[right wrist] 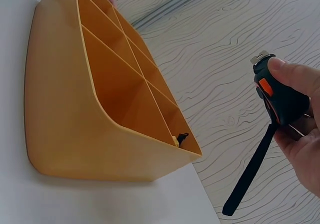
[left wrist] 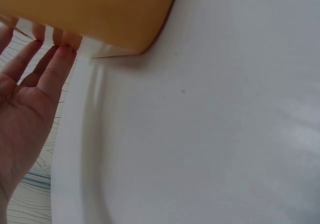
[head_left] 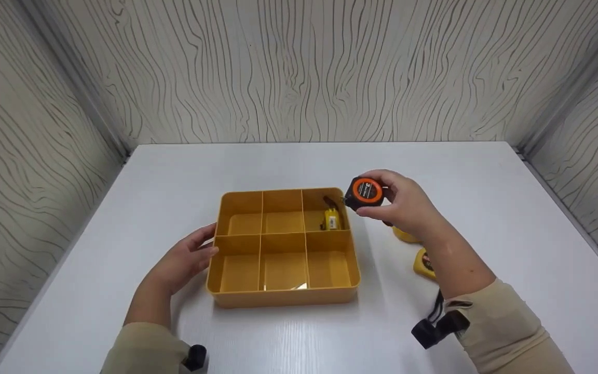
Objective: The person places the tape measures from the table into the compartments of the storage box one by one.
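Observation:
A yellow box point(head_left: 283, 298) with six compartments stands on the table. My left hand point(head_left: 187, 259) rests against its left outer wall, fingers fairly straight; in the left wrist view the fingertips point(left wrist: 62, 53) touch that wall. My right hand point(head_left: 408, 202) grips a black tape measure point(head_left: 366, 191) with an orange ring, raised beside the box's back right corner. Its black strap point(right wrist: 250, 174) hangs down in the right wrist view. A small yellow tape measure point(head_left: 331, 219) with a dark strap lies in the back right compartment.
Right of the box, a yellow tape measure point(head_left: 423, 264) lies on the white table point(head_left: 299, 343), partly covered by my right forearm. Another yellow object point(head_left: 405, 235) behind it is mostly hidden by my hand. Wood-grain panels point(head_left: 288, 72) enclose the table's back and sides.

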`<state>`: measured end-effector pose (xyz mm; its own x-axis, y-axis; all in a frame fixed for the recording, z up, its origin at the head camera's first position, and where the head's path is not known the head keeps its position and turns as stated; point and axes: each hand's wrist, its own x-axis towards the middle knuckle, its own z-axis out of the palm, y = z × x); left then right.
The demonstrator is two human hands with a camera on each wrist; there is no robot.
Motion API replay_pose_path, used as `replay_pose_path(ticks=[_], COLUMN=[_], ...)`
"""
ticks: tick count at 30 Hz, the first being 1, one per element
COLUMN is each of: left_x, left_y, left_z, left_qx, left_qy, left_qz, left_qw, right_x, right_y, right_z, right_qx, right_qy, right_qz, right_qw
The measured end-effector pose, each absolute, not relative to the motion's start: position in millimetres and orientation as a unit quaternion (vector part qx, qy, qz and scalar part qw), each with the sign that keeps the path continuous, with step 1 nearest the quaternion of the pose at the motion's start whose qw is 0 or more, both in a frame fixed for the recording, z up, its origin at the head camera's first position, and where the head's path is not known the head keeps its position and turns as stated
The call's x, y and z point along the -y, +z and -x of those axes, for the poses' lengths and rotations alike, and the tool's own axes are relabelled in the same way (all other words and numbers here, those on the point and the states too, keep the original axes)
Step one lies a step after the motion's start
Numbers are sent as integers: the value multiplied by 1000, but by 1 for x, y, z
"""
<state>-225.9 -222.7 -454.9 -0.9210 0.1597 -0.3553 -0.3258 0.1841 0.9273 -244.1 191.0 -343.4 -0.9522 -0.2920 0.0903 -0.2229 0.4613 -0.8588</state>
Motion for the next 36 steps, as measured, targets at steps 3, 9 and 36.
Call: replay_pose_path(ticks=[3,9,36], left_x=[223,223,222], left_y=[-455,-455,-454], left_z=[226,227,227], left_qx=[-741,-742,-753], left_qy=[642,640,627], left_qz=[51,49,56], left_qw=[192,194,194], right_x=[-184,-169,-125], right_y=[-345,-348,-357], right_z=[243,240,226], right_qx=[-837,-826,-782], right_qy=[-521,-534,-586], right_qz=[161,175,197], right_qw=[42,42,83])
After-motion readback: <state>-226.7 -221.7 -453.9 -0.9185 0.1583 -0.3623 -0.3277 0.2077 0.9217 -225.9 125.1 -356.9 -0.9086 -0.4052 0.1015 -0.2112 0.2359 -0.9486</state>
